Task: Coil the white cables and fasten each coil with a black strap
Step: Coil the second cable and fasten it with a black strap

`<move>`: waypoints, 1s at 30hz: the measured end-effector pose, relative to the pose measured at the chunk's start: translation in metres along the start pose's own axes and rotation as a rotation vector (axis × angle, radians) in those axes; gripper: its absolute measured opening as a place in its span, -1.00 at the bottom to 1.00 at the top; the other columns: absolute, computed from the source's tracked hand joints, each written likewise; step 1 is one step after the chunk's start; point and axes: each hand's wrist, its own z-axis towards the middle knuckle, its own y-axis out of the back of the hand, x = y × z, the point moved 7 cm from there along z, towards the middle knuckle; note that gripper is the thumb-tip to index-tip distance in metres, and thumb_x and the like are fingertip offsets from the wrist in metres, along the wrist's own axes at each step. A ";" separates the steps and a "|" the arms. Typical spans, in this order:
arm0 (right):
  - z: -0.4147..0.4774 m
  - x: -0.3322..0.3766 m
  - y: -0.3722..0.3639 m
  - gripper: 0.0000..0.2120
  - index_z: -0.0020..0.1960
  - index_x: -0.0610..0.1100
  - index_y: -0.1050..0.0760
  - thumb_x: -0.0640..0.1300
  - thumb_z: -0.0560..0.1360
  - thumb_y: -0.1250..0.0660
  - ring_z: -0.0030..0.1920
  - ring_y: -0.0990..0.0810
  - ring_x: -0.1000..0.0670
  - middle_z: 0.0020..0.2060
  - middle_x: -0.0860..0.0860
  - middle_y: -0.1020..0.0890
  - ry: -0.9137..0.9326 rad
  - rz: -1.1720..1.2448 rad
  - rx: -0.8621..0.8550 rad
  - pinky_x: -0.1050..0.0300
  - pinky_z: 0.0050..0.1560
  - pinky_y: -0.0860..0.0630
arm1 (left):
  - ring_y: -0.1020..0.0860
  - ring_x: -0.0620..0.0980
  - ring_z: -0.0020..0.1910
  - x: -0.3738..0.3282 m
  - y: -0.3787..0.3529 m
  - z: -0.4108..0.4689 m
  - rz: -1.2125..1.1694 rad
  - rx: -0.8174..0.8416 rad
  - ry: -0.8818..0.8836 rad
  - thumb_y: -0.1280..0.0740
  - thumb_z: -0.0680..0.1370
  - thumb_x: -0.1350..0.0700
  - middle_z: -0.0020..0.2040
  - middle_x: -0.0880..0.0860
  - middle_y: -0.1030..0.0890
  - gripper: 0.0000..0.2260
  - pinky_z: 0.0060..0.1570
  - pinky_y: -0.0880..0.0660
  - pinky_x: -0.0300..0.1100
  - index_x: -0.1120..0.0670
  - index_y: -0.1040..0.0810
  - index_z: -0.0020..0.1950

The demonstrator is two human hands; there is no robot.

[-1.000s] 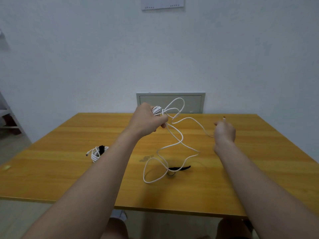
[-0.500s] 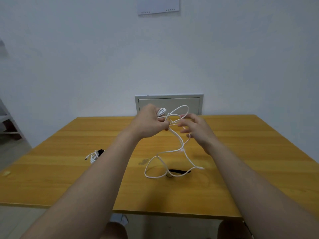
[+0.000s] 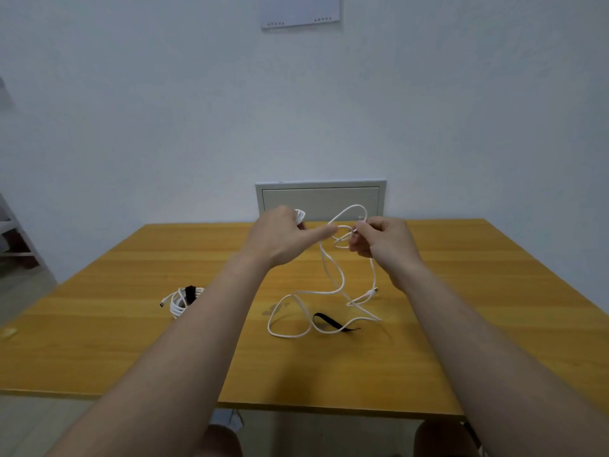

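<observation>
Dangling in thin, glossy loops, the white cable (image 3: 333,278) hangs from both hands above the smooth, honey-coloured wooden table (image 3: 131,351), its slack curling onto the wood. The left hand (image 3: 283,240) grips a small bunch of turns, thumb stuck out; the right hand (image 3: 385,242) pinches a strand. A flat black strap (image 3: 333,323) lies beneath the slack. Off left sits a strapped coil (image 3: 178,303).
</observation>
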 end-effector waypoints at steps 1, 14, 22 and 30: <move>-0.001 0.000 0.000 -0.78 -0.15 -0.26 -0.66 -0.22 0.60 -0.32 -0.28 -0.71 -0.05 -0.29 -0.11 -0.72 0.000 0.012 0.001 -0.01 -0.09 -0.64 | -0.60 0.14 -0.31 0.004 0.002 0.000 -0.118 -0.028 0.056 -0.31 0.43 -0.48 -0.35 0.13 -0.64 -0.37 -0.29 -0.45 -0.02 0.11 -0.48 -0.38; -0.007 0.013 -0.007 -0.85 -0.22 -0.20 -0.60 -0.28 0.52 -0.48 -0.27 -0.72 -0.06 -0.31 -0.13 -0.71 0.050 0.124 0.059 0.13 -0.26 -0.61 | -0.58 -0.16 -0.30 -0.012 -0.016 -0.007 -0.481 0.292 -0.039 -0.59 0.44 0.21 -0.18 0.07 -0.75 -0.86 -0.34 -0.43 -0.32 0.13 -0.77 -0.02; -0.008 0.021 -0.009 -0.77 -0.07 -0.15 -0.40 -0.07 0.72 -0.17 -0.21 -0.75 -0.08 -0.34 -0.10 -0.72 -0.085 0.368 0.016 0.06 -0.18 -0.64 | -0.63 -0.06 -0.34 0.008 -0.027 0.003 -0.193 0.219 0.011 -0.52 0.51 -0.03 -0.33 -0.05 -0.71 -0.81 -0.30 -0.61 -0.06 0.04 -0.75 -0.23; -0.006 0.013 -0.012 -0.74 -0.08 -0.11 -0.37 -0.04 0.74 -0.09 -0.52 -0.54 0.03 -0.47 -0.02 -0.44 -0.323 0.763 -0.040 0.18 -0.48 -0.54 | -0.65 -0.05 -0.31 0.016 -0.037 0.000 -0.033 0.296 0.032 -0.54 0.46 -0.17 -0.29 -0.07 -0.72 -0.76 -0.21 -0.63 -0.03 0.00 -0.75 -0.17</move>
